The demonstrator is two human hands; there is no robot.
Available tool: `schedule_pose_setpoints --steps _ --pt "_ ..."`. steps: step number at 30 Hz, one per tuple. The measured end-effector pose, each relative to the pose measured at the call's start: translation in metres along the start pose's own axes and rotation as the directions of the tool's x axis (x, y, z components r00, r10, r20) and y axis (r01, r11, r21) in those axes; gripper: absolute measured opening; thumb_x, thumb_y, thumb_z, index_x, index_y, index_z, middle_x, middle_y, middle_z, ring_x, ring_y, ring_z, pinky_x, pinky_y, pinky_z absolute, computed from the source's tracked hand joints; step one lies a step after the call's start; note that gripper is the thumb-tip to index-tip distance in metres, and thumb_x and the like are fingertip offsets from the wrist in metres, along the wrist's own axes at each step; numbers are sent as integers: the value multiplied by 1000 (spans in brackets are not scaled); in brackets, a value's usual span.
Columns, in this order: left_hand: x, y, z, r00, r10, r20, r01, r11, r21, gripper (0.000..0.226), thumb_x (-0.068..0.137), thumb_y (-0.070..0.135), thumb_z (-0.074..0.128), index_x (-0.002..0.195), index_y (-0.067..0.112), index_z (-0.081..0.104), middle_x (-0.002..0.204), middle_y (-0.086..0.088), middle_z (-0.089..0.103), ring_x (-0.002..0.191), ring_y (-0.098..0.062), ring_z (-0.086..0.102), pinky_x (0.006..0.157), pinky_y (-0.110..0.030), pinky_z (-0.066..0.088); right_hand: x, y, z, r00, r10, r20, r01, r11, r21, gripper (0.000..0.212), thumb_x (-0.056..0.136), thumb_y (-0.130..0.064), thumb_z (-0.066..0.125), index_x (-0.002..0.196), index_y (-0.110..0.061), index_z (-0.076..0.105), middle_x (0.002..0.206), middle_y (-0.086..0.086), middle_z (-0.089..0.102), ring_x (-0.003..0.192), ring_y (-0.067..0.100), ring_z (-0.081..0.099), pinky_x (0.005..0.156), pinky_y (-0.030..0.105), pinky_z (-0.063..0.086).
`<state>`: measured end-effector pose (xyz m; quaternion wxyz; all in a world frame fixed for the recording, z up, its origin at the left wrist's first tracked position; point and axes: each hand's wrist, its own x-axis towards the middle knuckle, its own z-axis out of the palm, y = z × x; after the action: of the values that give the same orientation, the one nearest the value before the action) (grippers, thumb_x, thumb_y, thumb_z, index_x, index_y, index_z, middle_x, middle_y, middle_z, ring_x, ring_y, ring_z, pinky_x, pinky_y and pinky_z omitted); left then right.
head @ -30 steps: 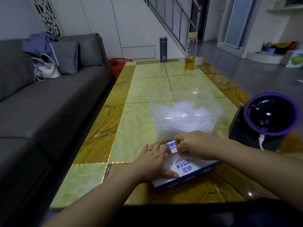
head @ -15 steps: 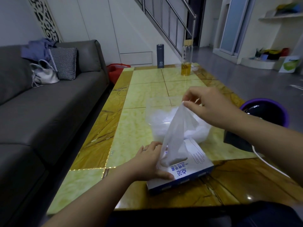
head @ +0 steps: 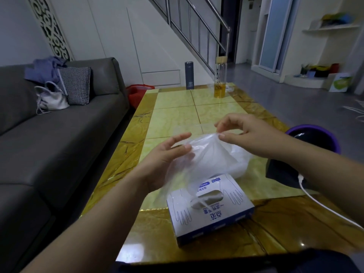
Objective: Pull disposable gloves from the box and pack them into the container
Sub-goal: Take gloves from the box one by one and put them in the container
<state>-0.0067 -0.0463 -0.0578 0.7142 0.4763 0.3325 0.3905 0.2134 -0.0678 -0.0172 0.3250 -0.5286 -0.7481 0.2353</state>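
— As I read the head view from my station, the right hand [head: 254, 134] is raised beyond the glove box [head: 210, 209]. Its thumb and forefinger pinch the top edge of one translucent glove [head: 206, 160], and its other fingers are loosely curled.
— And the left hand?
— Left hand [head: 167, 154]: beyond the box and to its left, fingers nearly straight and spread, laid against the left edge of the film without closing on it.
— Where does the glove lie?
— Stretched between the two hands above the box, with its lower tail trailing toward the slot in the box top. I cannot tell whether the tail has cleared the slot.
— The container?
— Clear container [head: 241, 164]: just beyond the box on the table [head: 177, 115], largely veiled by the glove; white film shows inside it.
— Surroundings?
— Right of the box, a black device with a purple rim [head: 315, 138]. Far beyond the box, at the table's end, a grey flask [head: 189, 75] and a glass bottle [head: 220, 79] holding yellow liquid. Left of the box, a grey sofa [head: 59, 134].
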Motion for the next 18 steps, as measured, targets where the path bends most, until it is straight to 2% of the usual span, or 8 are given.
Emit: schedule_pose_setpoints --steps 3,5,6,8,9,12,15,18 --pt "0 13 0 999 33 32 -34 999 39 43 70 2 61 111 15 63 85 -8 62 71 -17 60 66 -26 57 3 -1 -7 960 229 160 -274 881 386 44 77 -35 68 117 -25 53 117 -1 59 108 16 61 86 33 56" --pt "1 21 0 998 43 43 -45 998 47 42 69 -1 61 108 15 64 89 -7 66 72 -16 61 67 -26 58 5 1 -8 908 319 271 -415 765 492 71 67 -46 67 130 -26 43 122 6 57 108 24 61 85 35 55" --pt "2 26 0 997 51 49 -53 998 41 41 69 -1 61 106 15 65 93 -6 69 73 -16 63 69 -26 58 6 3 -7 893 334 302 -447 743 499 74 65 -49 66 131 -30 39 123 9 56 109 25 61 87 36 54" --pt "6 34 -1 995 70 72 -74 996 53 37 69 -1 60 103 14 66 102 -3 72 78 -16 65 74 -27 58 9 6 -3 881 344 326 -470 721 509 68 68 -52 64 127 -31 38 124 9 57 112 25 59 94 38 51" --pt "7 38 0 994 72 88 -79 994 81 35 70 -1 60 102 13 66 104 -3 72 81 -16 66 75 -27 57 12 7 -1 884 334 326 -463 711 529 66 70 -51 63 127 -24 44 124 9 59 113 24 59 97 39 49" --pt "11 46 1 992 27 122 -52 976 211 36 71 -1 59 104 12 66 104 1 72 82 -13 69 71 -23 57 20 2 0 919 247 308 -387 724 572 58 75 -40 64 125 -12 57 121 8 64 107 18 61 95 32 49" --pt "16 51 -3 990 -30 141 -20 940 341 39 71 5 62 109 15 66 110 2 70 90 -14 66 85 -30 55 26 -1 -2 953 191 234 -292 789 541 38 69 -23 69 102 -5 68 100 9 66 92 16 61 86 22 48" --pt "21 59 -9 995 -11 97 -34 896 443 32 76 13 62 107 18 67 106 4 69 100 -14 62 97 -32 44 27 2 -3 969 191 154 -245 796 553 23 63 -21 72 83 -10 67 78 5 64 75 15 59 80 25 49"
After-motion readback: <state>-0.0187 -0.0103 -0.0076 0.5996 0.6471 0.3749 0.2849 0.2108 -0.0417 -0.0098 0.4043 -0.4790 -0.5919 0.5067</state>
